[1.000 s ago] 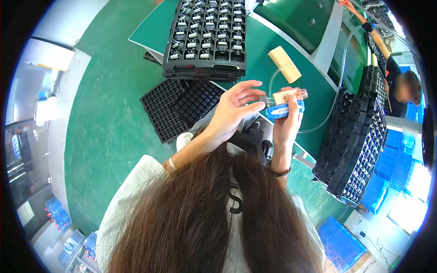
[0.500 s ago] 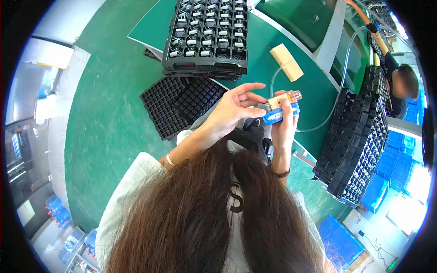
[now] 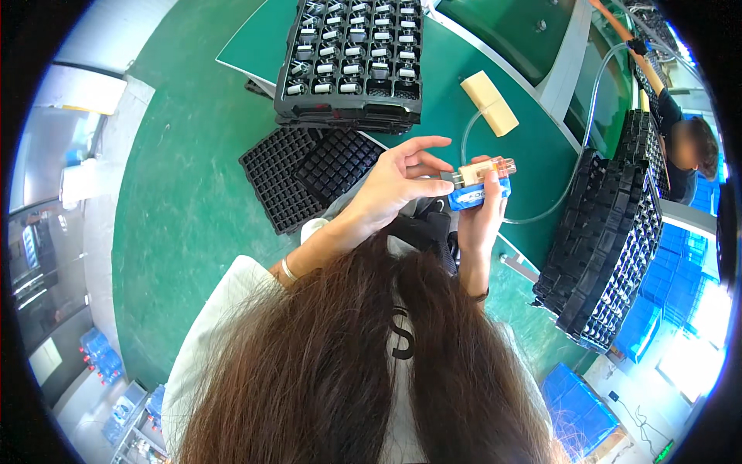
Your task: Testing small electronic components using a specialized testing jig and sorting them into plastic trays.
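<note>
My right hand (image 3: pixel 481 220) grips a small device (image 3: pixel 478 172) with a cream body and a clear, orange-tinted tip pointing right. A blue block (image 3: pixel 468 198) with pale lettering lies along its near side, held in the same grip; I cannot tell whether the two are joined. At the device's left end my left hand (image 3: pixel 390 182) pinches a small grey piece (image 3: pixel 448 179) between thumb and fingers, its forefinger stretched out above. Whether the grey piece is attached to the device is not clear. Both hands are over the near edge of the green table (image 3: pixel 440 93).
A stacked black tray (image 3: pixel 348 108) of small white-and-metal parts stands at the back. Black grid trays (image 3: pixel 282 182) lie lower left. A cream foam block (image 3: pixel 490 104) with a clear tube (image 3: pixel 464 143) rests on the table. Tall tray stacks (image 3: pixel 587 240) and a person (image 3: pixel 680 151) are at right.
Both hands and the device have hardly moved; the whole view has shifted slightly. The grip of each hand looks the same. The person at the right has moved a little.
</note>
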